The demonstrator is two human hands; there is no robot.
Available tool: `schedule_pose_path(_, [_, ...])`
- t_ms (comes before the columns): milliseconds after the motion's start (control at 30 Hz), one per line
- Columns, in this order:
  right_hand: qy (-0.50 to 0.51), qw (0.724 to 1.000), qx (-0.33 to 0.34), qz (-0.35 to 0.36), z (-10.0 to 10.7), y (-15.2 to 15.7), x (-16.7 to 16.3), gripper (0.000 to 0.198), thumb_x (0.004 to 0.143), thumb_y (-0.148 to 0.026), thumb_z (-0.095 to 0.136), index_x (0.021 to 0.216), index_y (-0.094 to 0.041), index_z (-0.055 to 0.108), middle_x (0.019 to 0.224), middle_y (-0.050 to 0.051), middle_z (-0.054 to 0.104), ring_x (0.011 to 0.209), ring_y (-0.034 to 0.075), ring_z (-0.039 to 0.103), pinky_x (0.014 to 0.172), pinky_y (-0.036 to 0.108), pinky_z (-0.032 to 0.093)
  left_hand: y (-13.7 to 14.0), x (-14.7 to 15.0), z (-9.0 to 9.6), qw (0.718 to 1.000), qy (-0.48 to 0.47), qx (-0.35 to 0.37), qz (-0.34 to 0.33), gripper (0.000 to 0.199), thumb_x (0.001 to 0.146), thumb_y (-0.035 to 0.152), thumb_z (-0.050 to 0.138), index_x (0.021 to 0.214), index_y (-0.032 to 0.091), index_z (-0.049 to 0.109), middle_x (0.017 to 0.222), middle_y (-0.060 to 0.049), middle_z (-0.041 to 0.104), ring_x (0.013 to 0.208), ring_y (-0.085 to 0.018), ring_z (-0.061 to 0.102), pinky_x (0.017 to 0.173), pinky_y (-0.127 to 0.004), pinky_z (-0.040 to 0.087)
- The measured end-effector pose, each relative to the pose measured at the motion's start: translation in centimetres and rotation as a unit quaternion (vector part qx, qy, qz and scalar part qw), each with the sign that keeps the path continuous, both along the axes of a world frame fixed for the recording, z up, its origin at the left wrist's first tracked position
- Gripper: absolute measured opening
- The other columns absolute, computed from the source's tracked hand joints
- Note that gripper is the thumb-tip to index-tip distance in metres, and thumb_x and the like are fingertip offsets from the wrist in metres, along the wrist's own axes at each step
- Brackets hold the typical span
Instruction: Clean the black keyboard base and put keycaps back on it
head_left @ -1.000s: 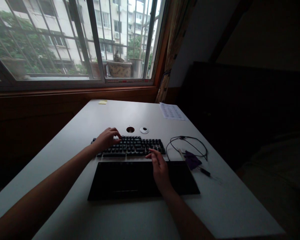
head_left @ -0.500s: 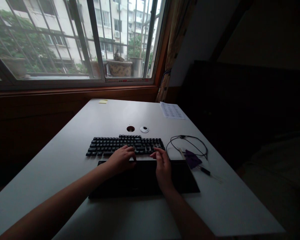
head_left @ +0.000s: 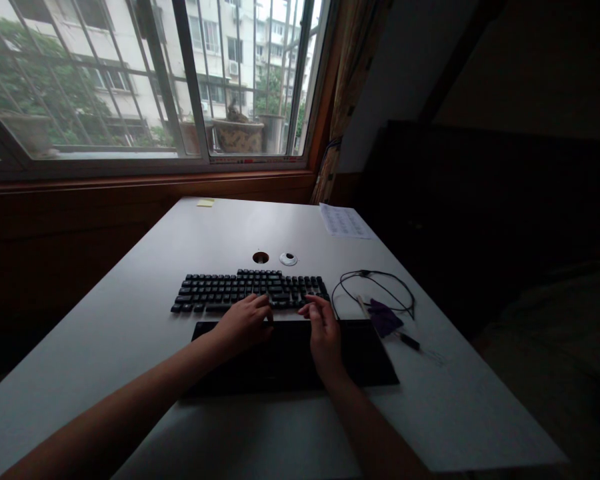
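Note:
Dark keycaps (head_left: 215,285) lie in keyboard-shaped rows on the white desk. In front of them is a long black keyboard base (head_left: 280,373), dark enough that its surface detail is lost. My left hand (head_left: 245,321) reaches over the base's far edge, fingers curled down and thumb close to them; whatever they pinch, if anything, is hidden. To its right, my right hand (head_left: 324,330) hovers above the base with its fingers loosely bent and apart, pointing left near the closest keycaps. Nothing can be seen in it.
Right of the keycaps are a coiled black cable (head_left: 375,275), a purple cloth-like piece (head_left: 385,317) and a black-handled tool with thin wires (head_left: 409,341). Farther back lie printed paper (head_left: 345,221), a yellow note (head_left: 205,203), a round desk hole (head_left: 261,257) and its white cover (head_left: 289,259).
My left hand has shifted very slightly down, still curled at the base's far edge. My right hand stays nearly where it was. The keycaps look unchanged.

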State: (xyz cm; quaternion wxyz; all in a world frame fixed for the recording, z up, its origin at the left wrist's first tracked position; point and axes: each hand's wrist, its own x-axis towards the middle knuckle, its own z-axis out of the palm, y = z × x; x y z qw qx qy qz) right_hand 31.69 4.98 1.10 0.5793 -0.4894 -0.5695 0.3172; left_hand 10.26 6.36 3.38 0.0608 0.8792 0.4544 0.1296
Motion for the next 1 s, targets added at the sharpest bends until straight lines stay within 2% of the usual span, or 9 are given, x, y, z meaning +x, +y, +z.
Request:
schedule_pose_path(500, [0.003,1.000,-0.003,0.008,-0.4,0.2,0.0,0.027,0.103,-0.039,0.048,0.118,-0.022,0.063,0.092,0.003,0.069,0.087,0.020,0.064,0.083,0.036,0.050,0.3,0.4,0.8,0.999,0.035,-0.017,0.001,0.013,0.089,0.022,0.074,0.101,0.018,0.070,0.113,-0.008,0.066,0.105,-0.027,0.065,0.092,-0.037,0.057])
schedule_pose_path(700, [0.007,1.000,-0.013,0.011,-0.4,0.1,0.0,0.027,0.103,-0.038,0.048,0.120,-0.022,0.062,0.093,0.003,0.069,0.089,0.020,0.063,0.085,0.035,0.049,0.0,0.6,1.2,0.998,0.045,-0.037,0.008,0.014,0.088,0.023,0.075,0.100,0.017,0.070,0.112,-0.008,0.066,0.100,-0.026,0.069,0.083,-0.034,0.059])
schedule_pose_path(1000, [0.003,1.000,-0.011,0.012,-0.6,0.3,0.1,0.027,0.101,-0.038,0.050,0.121,-0.022,0.062,0.093,0.003,0.070,0.088,0.020,0.064,0.084,0.036,0.049,0.2,0.7,1.2,0.998,0.035,-0.057,0.005,0.010,0.089,0.021,0.073,0.099,0.017,0.073,0.110,-0.007,0.066,0.095,-0.024,0.070,0.081,-0.033,0.059])
